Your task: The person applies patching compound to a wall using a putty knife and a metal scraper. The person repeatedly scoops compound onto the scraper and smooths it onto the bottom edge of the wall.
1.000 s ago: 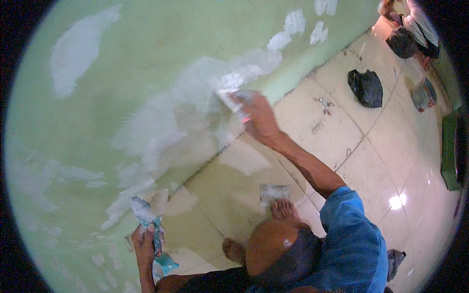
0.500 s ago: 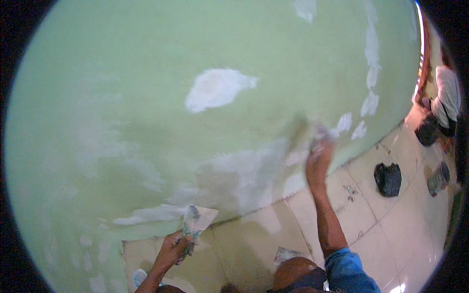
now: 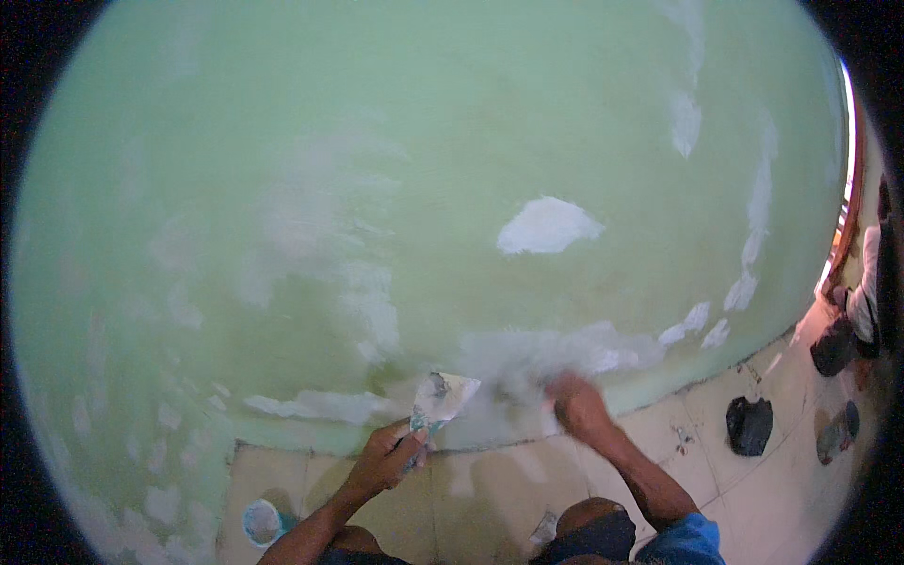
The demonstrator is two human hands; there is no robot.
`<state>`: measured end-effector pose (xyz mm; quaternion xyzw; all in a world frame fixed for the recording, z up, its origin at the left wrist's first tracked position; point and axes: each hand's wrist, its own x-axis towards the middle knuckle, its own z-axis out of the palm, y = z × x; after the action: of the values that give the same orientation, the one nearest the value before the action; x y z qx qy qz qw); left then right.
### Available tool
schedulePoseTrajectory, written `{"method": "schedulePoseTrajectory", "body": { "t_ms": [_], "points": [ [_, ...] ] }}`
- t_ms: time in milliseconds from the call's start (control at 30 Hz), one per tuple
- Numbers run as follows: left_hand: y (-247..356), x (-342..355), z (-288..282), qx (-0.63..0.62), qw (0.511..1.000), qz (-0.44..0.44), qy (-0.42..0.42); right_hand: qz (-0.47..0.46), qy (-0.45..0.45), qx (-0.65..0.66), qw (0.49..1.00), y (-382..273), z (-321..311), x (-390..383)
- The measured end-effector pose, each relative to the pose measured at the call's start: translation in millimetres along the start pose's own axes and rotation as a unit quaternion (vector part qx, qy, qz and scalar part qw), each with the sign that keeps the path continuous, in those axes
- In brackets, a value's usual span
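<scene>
My left hand (image 3: 384, 459) is closed round the handle of a putty knife (image 3: 454, 394), its wide pale blade smeared with grey-white filler and pointing up in front of the wall's foot. To its right, my right hand (image 3: 579, 407) is curled and blurred by motion against the lower part of the green wall (image 3: 443, 141). A smeared, flat tool shape (image 3: 521, 384) reaches left from that hand; its kind is too blurred to name. Around it spreads a whitish filler patch (image 3: 527, 350). Higher up sits a brighter white patch (image 3: 549, 226).
Pale floor tiles (image 3: 508, 480) meet the wall below my hands. A white-and-blue tub (image 3: 264, 523) stands near my left forearm. Rightward are a black plastic bag (image 3: 750, 426), a grey bucket (image 3: 833, 438) and another person (image 3: 864, 292) at the far edge.
My right hand has swept left and down along the wall. My left hand with the putty knife sits higher and further right in view. The whole view has shifted, showing more of the tub.
</scene>
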<state>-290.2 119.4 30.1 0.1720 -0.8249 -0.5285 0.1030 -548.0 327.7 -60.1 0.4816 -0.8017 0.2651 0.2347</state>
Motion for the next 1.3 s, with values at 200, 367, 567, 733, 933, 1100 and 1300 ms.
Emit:
{"method": "schedulePoseTrajectory", "body": {
  "t_ms": [200, 367, 567, 733, 933, 1100, 1300],
  "points": [
    [-11.0, -0.6, 9.0, -0.062, 0.996, 0.046, 0.042, 0.225, 0.010, 0.511, 0.830, -41.8, -56.9, 4.2],
    [-21.6, 4.7, 19.7, -0.052, 0.975, 0.179, 0.117, 0.289, -0.010, 0.693, 0.660, -88.2, -54.6, 7.0],
    [-15.9, 2.7, 22.7, -0.117, 0.989, 0.041, 0.082, 0.075, 0.038, 0.408, 0.909, -83.1, -69.7, 9.9],
    [2.1, -3.0, 23.5, -0.171, 0.983, 0.028, 0.060, -0.177, 0.074, 0.162, 0.968, -95.0, -80.2, 41.1],
    [-3.2, -2.4, 23.1, -0.176, 0.983, 0.021, 0.050, -0.259, 0.080, 0.097, 0.958, -107.3, -73.1, 62.4],
    [3.3, -8.0, 20.9, -0.157, 0.986, 0.019, 0.060, -0.293, 0.074, 0.020, 0.953, -118.9, -63.6, 66.3],
    [-0.1, -11.1, 10.2, -0.138, 0.982, 0.036, 0.126, -0.269, -0.092, -0.016, 0.959, -82.7, -30.1, 33.7]
  ]
}}
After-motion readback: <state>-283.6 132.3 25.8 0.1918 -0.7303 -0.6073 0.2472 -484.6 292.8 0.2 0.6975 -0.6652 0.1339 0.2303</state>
